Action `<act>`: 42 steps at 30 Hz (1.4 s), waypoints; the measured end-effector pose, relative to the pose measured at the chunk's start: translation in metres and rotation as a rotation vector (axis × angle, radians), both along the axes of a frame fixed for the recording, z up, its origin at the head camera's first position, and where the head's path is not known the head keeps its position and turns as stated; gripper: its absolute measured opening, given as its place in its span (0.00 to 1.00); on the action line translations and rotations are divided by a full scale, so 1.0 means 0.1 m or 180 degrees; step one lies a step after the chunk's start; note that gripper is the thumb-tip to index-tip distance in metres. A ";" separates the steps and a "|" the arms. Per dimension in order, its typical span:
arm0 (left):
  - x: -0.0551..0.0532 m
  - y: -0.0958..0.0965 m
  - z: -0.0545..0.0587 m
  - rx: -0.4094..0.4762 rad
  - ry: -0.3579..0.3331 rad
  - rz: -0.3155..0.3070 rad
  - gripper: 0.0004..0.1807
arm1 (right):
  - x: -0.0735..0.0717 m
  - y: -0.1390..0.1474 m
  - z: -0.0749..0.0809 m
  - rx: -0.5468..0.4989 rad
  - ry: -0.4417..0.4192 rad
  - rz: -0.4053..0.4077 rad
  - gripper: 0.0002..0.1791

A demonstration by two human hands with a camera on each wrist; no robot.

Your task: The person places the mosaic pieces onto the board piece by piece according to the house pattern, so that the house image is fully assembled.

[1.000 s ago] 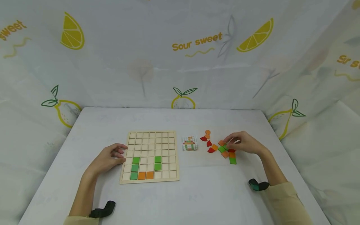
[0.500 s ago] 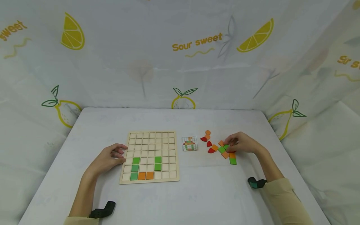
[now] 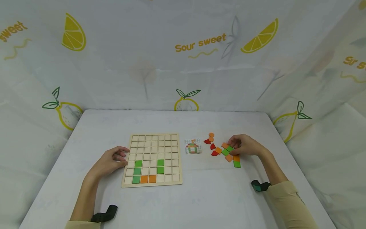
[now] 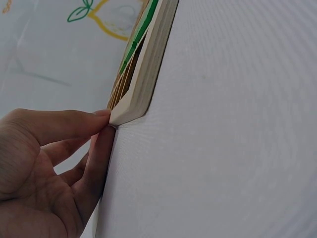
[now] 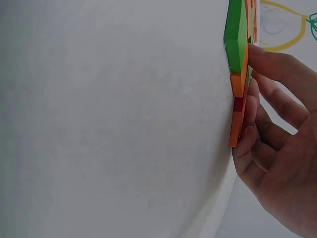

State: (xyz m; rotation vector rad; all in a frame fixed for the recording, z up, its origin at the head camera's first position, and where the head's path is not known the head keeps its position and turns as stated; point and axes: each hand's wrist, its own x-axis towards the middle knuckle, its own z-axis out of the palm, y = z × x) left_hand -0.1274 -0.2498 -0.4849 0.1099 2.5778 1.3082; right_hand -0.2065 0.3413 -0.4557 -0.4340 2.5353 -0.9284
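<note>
My left hand (image 3: 112, 160) rests at the left edge of a wooden grid board (image 3: 180, 159); in the left wrist view its fingertips (image 4: 103, 115) are right at the board's rim. Several green and orange square tiles (image 3: 144, 179) sit in the board's lower cells. On the right, my right hand (image 3: 246, 146) reaches over a loose cluster of tiles. Its thumb and index finger pinch a green square tile (image 3: 230, 149) at opposite sides. Orange and green tiles (image 5: 237, 27) lie beside the fingers in the right wrist view; a red piece (image 5: 238, 103) is mostly hidden.
A small pattern card (image 3: 193, 146) lies between the board and the loose pieces. Red quarter-circle pieces (image 3: 213, 146) and orange discs (image 3: 211, 135) lie left of the right hand. White cloth with lemon prints (image 3: 186, 70) hangs behind the table.
The right hand has shifted slightly left and down, covering a red piece seen earlier, and its fingers have settled around the green tile. The left hand and board have stayed put.
</note>
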 end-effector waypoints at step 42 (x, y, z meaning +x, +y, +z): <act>0.00 -0.01 -0.01 0.0030 0.0047 -0.0021 0.26 | 0.13 -0.43 0.42 -0.0215 0.0693 0.0093 0.14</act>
